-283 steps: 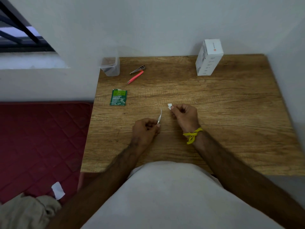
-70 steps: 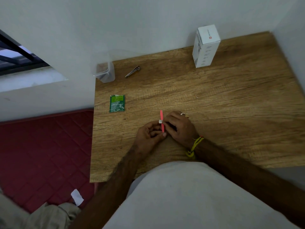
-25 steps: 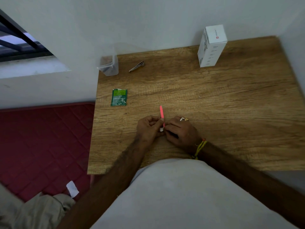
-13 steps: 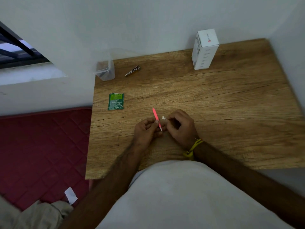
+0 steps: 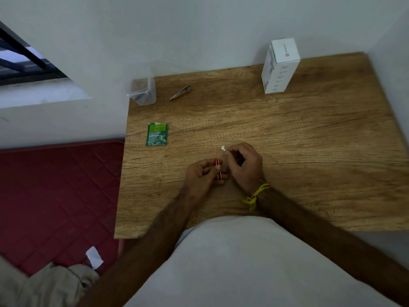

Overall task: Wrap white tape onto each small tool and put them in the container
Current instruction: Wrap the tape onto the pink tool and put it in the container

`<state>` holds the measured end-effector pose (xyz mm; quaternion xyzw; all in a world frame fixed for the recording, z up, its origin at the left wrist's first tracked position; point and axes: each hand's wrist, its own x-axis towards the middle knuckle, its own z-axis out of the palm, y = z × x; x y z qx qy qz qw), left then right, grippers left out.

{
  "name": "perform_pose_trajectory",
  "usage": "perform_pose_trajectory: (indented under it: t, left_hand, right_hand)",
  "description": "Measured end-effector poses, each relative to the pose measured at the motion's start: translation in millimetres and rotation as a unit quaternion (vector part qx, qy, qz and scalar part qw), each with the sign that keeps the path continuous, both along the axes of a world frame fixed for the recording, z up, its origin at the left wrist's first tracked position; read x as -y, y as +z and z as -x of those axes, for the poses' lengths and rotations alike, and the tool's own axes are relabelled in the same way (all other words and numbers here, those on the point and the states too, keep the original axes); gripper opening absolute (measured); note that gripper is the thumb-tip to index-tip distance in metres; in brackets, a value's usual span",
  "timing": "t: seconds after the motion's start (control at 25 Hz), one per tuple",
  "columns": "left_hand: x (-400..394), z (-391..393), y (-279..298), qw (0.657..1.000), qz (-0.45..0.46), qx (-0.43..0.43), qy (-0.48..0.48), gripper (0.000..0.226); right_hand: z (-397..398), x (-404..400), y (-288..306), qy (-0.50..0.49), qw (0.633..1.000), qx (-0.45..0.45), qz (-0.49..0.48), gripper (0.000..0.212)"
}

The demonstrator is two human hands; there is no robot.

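**Pink tool edge-on, tape bit pulled clear**

Pink tool [image 5: 217, 159] is now showing edge-on in L hand [image 5: 204, 176], fingers pinching its lower end. R hand [image 5: 244, 166] is pinching white tape [image 5: 223, 148] just beside the tool, no longer touching it vs 1 s ago, so wrap is prob. restarting. Container [image 5: 142, 89] and 1 metal tool [image 5: 180, 93] are sitting at the table [image 5: 309, 151] far edge.

wooden table [image 5: 309, 151] with obstacles only along its far edge

clear container [image 5: 142, 91] at far left corner, metal tool [image 5: 180, 93] just beside it, white box [image 5: 280, 65] toward far right; green packet [image 5: 157, 134] near left edge.
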<state>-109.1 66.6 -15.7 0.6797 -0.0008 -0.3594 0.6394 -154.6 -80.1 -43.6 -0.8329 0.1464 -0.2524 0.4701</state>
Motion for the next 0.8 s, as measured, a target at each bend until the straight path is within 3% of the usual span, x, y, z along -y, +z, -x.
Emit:
perform_pose_trajectory:
  t: [0.2,0.48,0.8]
  left_hand:
    - [-2.1,4.4,1.2,0.998,0.048,-0.024,-0.045,0.024]
    - [-0.5,9.9,5.2,0.997,0.024,0.024,-0.068,0.029]
    - [-0.8,10.3,0.6,0.995,0.012,0.055,-0.082,0.034]
  right_hand:
    - [2.0,-2.7,-1.4,-0.004,0.999,0.020,0.030,0.003]
    - [2.0,-5.3,-0.8,0.011,0.997,0.002,0.077,0.004]
    - [2.6,-4.4,-1.2,0.019,0.998,0.010,0.066,0.007]
